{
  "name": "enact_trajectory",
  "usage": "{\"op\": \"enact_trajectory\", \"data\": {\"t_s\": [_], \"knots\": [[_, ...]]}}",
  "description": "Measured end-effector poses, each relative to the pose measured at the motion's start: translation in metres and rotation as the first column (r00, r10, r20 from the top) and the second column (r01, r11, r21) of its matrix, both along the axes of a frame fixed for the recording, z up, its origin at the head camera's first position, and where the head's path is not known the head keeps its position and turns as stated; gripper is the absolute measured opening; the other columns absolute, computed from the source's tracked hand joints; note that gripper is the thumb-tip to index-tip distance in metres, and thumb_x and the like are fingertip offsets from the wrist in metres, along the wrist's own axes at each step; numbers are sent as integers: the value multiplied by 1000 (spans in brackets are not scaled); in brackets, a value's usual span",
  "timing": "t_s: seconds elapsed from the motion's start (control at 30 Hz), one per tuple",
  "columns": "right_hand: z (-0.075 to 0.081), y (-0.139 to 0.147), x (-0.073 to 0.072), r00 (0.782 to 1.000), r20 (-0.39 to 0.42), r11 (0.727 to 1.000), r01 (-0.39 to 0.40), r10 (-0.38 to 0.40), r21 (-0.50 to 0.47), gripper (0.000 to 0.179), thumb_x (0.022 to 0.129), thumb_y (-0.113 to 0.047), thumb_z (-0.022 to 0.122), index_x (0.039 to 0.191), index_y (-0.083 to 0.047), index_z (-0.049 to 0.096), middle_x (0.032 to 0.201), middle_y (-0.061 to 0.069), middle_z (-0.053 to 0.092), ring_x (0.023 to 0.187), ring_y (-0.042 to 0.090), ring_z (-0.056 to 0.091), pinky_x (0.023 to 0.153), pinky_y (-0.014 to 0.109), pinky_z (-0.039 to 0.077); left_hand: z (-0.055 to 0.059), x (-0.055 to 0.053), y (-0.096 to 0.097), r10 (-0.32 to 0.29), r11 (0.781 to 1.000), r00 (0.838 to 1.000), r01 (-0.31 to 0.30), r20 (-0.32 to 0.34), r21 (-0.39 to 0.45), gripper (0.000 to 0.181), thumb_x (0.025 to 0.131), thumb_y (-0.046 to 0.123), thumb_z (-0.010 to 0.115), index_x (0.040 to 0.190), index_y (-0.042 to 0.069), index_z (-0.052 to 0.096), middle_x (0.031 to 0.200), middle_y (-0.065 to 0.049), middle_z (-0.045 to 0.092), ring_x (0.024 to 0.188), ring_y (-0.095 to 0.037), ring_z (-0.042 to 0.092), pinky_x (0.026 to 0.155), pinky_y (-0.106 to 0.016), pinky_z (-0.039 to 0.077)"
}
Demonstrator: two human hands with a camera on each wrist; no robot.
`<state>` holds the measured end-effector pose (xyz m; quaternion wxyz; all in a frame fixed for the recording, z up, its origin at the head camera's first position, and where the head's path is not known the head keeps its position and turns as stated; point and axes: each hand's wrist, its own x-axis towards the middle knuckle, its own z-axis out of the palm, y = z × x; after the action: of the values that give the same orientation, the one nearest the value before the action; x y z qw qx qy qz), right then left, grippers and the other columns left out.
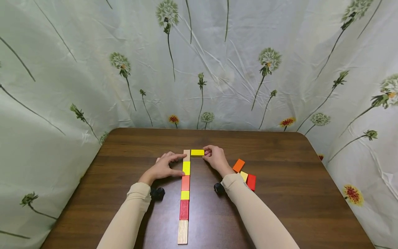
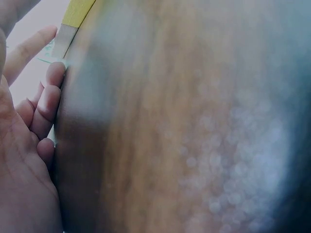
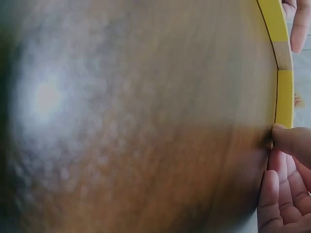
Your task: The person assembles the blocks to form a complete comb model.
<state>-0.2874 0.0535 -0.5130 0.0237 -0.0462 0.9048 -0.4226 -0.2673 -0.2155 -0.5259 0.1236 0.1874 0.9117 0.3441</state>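
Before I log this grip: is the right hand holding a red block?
No, the right hand pinches one end of a yellow block.

Left forearm (image 1: pixel 125 219): cream sleeve, angled forward and inward from the lower edge. Left wrist (image 1: pixel 146 178): bare beyond the cuff. Left hand (image 1: pixel 162 168): index finger (image 1: pixel 177 157) and thumb (image 1: pixel 176 172) extended inward, spread apart; remaining fingers (image 2: pixel 47 104) bent. Right forearm (image 1: pixel 261 216): matching sleeve, angled forward and inward. Right wrist (image 1: pixel 228 171): bare beyond the cuff. Right hand (image 1: pixel 216 159): turned inward, right thumb (image 3: pixel 294 141) and index finger in a pinch, other fingers curled. Hands: facing, apart.
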Motion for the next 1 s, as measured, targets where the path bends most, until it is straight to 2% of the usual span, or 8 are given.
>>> {"op": "enact_trajectory", "data": {"t_s": [0.23,0.73,1.0], "knots": [[-2,-3,0,1000,-21,1000,-21,21,13,30,93,-3,82,123,-1,76,98,9,73,86,16,64,86,32,59,1,0,-1,-2,1000,1000,2,-3,5,82,83,54,89,155,31,59,129,-6,60,124,-26,51,94,-46,31],[-3,-4,-1,1000,-14,1000,-2,2,3,32,94,-3,81,125,-3,75,100,9,73,87,17,65,88,33,60,-1,-1,0,0,1000,1000,0,-6,-16,83,82,55,89,155,33,58,128,-5,60,124,-24,51,93,-45,31],[-2,-3,0,1000,18,1000,5,-5,-15,35,93,-4,83,127,-2,73,101,9,72,89,17,65,90,34,60,0,0,0,-6,1000,1000,6,-17,-1,81,83,51,90,155,31,59,128,-6,61,124,-26,52,91,-45,31]]}}
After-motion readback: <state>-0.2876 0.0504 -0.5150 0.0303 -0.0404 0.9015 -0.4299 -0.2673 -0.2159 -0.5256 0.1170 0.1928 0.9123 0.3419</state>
